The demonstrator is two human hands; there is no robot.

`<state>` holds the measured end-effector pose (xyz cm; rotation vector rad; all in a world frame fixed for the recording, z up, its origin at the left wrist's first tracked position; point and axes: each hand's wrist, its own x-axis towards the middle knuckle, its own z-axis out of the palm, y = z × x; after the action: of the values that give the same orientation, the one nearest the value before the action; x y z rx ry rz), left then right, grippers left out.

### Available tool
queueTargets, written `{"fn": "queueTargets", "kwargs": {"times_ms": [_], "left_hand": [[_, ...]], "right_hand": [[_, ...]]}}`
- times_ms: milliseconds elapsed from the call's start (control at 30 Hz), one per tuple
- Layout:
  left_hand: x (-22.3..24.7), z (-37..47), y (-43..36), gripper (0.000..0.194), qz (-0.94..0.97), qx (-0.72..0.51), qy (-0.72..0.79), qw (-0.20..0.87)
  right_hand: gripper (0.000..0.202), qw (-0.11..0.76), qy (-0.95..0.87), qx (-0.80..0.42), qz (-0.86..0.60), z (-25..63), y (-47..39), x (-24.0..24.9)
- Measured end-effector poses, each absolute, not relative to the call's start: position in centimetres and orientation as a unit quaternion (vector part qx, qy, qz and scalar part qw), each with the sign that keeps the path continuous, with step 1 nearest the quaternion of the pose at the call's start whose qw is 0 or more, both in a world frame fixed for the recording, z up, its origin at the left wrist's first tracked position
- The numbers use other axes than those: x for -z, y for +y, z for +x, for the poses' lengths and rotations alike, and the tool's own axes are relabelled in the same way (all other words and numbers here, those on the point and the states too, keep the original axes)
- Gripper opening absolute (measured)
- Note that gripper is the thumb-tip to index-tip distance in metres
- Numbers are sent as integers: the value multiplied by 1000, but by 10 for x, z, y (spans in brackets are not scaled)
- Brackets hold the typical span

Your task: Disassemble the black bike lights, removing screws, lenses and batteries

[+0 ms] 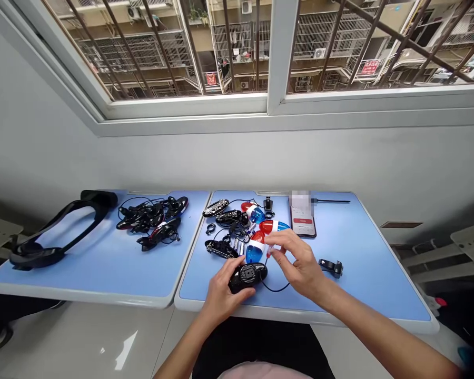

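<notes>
My left hand (pixel 220 292) grips a black oval device base (pixel 248 276) at the near edge of the right blue table (pixel 363 273). A thin black wire (pixel 274 288) runs from that base. My right hand (pixel 298 260) pinches a small red-tipped part just above and right of the base, fingers closed on it. Right behind my hands lie red and blue light covers (pixel 260 239), small batteries (pixel 239 245) and more black bases (pixel 220 248).
A phone (pixel 303 223) with a lit screen lies behind my right hand. A black clamp (pixel 332 267) sits to its right. The left blue table (pixel 98 268) carries a pile of black assembled units (pixel 154 218) and a black head strap (pixel 59 231).
</notes>
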<state>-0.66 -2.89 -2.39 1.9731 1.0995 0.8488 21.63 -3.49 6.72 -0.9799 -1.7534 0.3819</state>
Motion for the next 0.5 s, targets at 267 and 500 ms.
{"fn": "queueTargets", "kwargs": {"times_ms": [267,500], "left_hand": [[26,-6,-29,65,756,-340,433,353],[25,-6,-29,66,756,-342,439,345]], "right_hand": [[28,523,-727,-192,-402,216,-37,-68],[23,554,-708,-175,-401,213,-35,-65]]}}
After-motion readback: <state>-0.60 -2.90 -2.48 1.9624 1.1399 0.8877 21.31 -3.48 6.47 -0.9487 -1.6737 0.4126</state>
